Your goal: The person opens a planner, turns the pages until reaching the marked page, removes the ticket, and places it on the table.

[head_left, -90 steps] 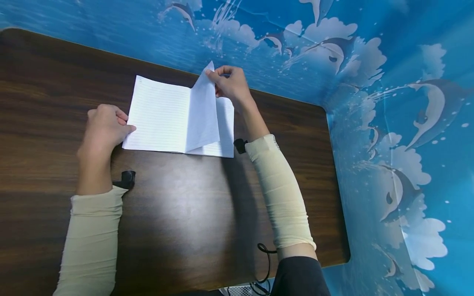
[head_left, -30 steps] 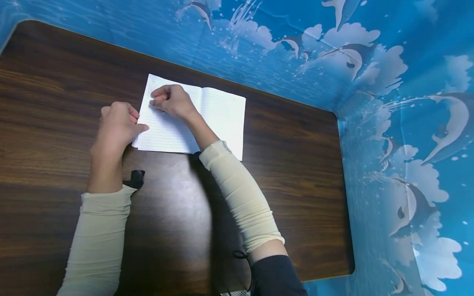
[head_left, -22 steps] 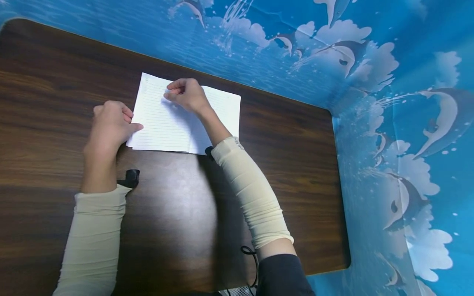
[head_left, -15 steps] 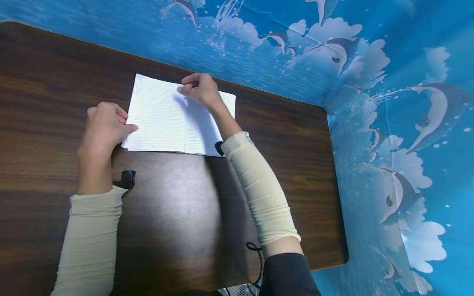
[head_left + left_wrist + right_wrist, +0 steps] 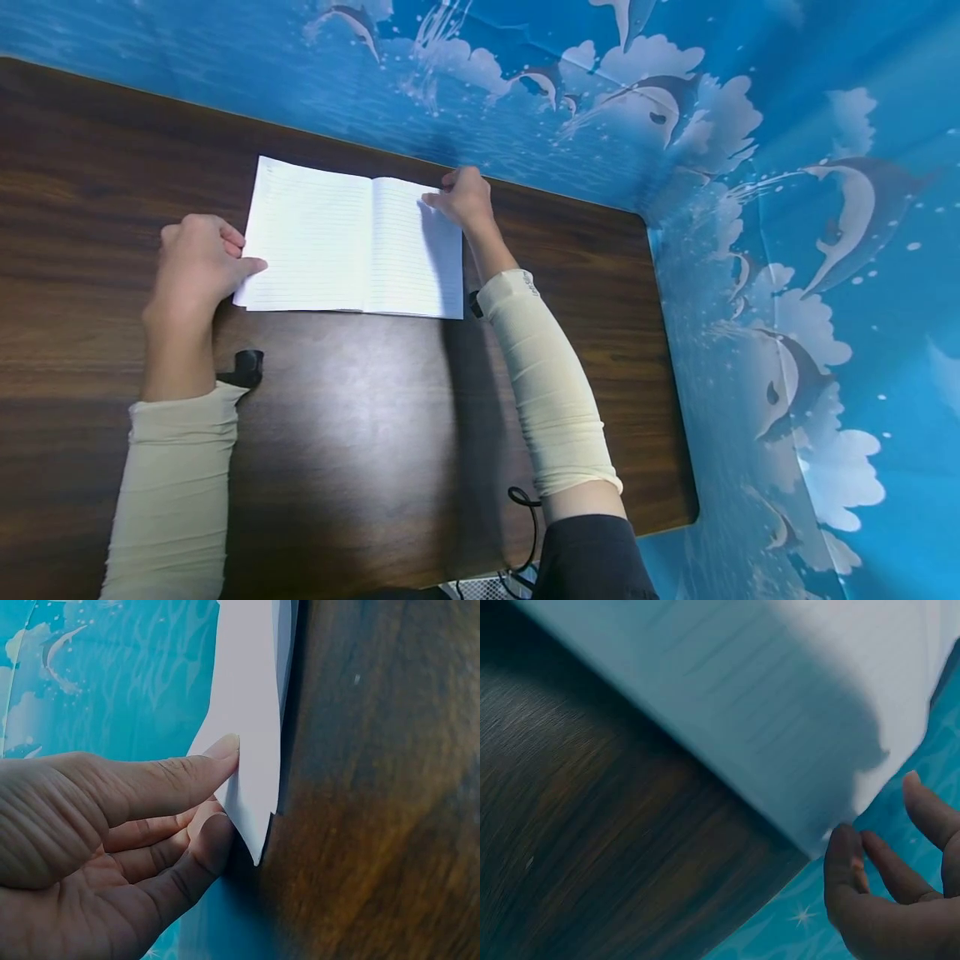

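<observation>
An open notebook (image 5: 311, 242) with lined white pages lies spread on the dark wooden table, its spine crease running down the middle. At its left edge my left hand (image 5: 197, 258) pinches the pages, thumb on top and fingers beneath; the left wrist view shows the paper (image 5: 251, 712) bending at that grip. Over at the top right corner is my right hand (image 5: 468, 198). In the right wrist view its fingertips (image 5: 843, 838) are right at the page corner, while the thumb stands apart from them.
The wooden table (image 5: 352, 467) reaches back to a blue sheet (image 5: 247, 75) printed with dolphins, which also hangs along the right side. A black cable (image 5: 534, 533) hangs by the front edge near the right arm.
My right hand turned a leaf from right to left, then moved back rightward across the notebook to its top right corner. My left hand keeps its hold on the left edge.
</observation>
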### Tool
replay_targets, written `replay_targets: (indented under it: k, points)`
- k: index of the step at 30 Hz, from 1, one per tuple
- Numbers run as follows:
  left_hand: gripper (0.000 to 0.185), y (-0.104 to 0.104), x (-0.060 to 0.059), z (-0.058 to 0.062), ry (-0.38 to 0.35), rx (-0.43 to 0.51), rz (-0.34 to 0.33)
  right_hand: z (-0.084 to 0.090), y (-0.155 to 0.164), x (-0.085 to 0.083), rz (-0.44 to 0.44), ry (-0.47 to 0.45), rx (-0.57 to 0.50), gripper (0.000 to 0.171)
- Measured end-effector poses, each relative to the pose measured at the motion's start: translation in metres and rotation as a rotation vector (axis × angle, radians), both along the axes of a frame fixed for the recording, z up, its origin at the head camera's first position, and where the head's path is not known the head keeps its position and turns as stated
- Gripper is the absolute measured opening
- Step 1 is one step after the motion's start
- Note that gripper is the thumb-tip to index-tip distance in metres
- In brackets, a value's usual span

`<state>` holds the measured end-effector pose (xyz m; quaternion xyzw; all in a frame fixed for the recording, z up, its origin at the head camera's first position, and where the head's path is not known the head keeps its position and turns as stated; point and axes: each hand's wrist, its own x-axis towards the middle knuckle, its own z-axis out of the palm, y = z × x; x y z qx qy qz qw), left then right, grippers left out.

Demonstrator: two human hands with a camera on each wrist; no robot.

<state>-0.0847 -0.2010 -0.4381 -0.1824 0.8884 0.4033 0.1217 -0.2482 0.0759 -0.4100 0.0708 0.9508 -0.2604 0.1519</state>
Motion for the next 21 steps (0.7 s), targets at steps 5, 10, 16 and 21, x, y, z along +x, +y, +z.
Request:
replay_targets:
  k: [5,10,16,21]
  points:
    - [0.044,0.000,0.000,-0.001,0.001,0.002,-0.009,-0.012,0.008,0.004,0.027,0.016,0.192,0.043]
    - [0.044,-0.001,0.000,-0.001,-0.002,0.006,-0.016,-0.022,0.012,0.009,0.104,0.055,0.269,0.036]
    - [0.045,0.000,0.000,0.001,-0.012,0.008,-0.013,-0.024,0.012,0.011,0.157,0.105,0.321,0.028]
    - [0.045,0.001,0.000,0.001,-0.016,0.008,-0.014,-0.023,0.010,0.014,0.182,0.092,0.252,0.030]
